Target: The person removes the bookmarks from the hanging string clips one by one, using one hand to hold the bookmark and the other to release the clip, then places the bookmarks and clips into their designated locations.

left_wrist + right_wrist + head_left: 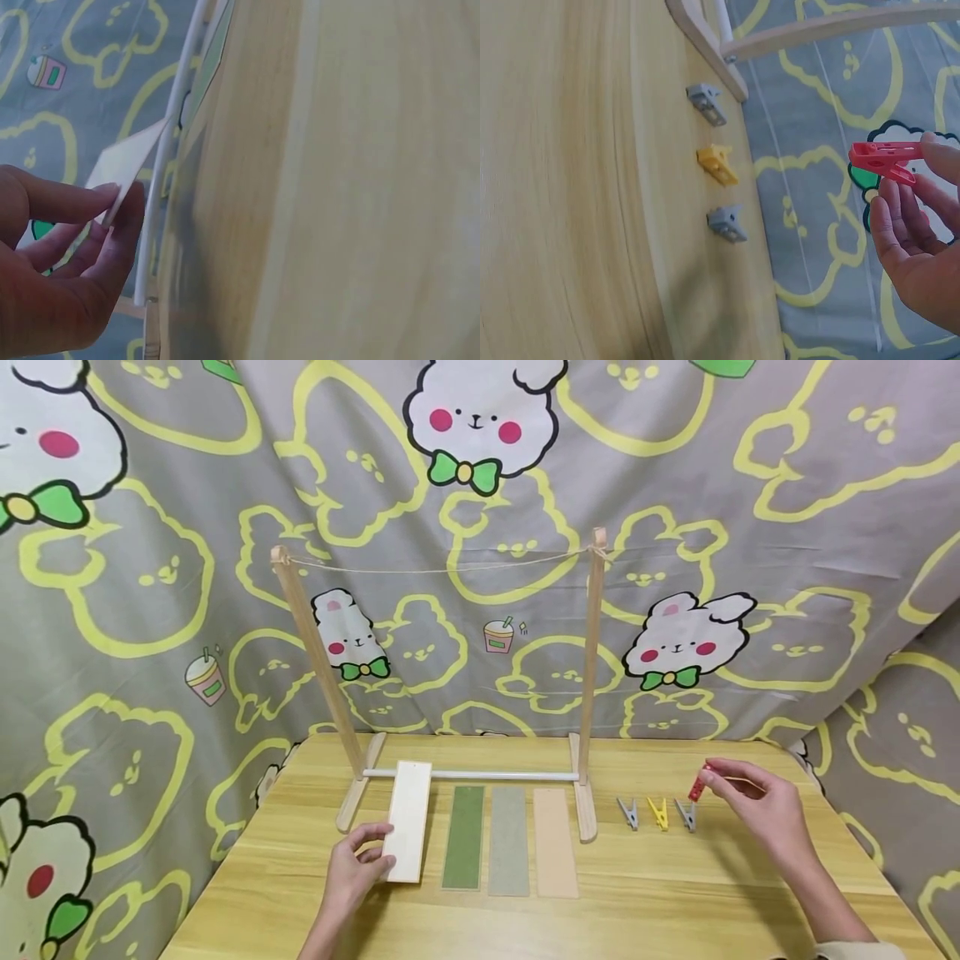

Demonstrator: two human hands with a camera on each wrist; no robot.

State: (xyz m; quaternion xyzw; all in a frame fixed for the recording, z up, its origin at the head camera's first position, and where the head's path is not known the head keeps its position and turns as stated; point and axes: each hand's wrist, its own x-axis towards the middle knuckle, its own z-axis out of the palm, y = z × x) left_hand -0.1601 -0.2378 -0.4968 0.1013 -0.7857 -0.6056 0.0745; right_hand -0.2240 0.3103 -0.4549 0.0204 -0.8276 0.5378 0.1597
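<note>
My left hand [354, 868] pinches a white rectangular card [408, 822] by its left edge, thumb on one face and fingers behind, as the left wrist view shows. The card is raised off the table and has a small hole near its top. At the right, my right hand [765, 802] pinches a red clothespin [885, 154] between thumb and fingers, above the table. Just left of it lie a grey clothespin [686, 815], a yellow clothespin [658, 814] and another grey clothespin [628, 813] in a row.
Beside the white card lie a green card [463, 837], a grey card [509, 842] and a peach card [556, 843]. Behind them stands a wooden frame [591, 652] with a string [450, 571] across its top and a white rod [502, 776] low down. A patterned curtain [420, 693] hangs behind.
</note>
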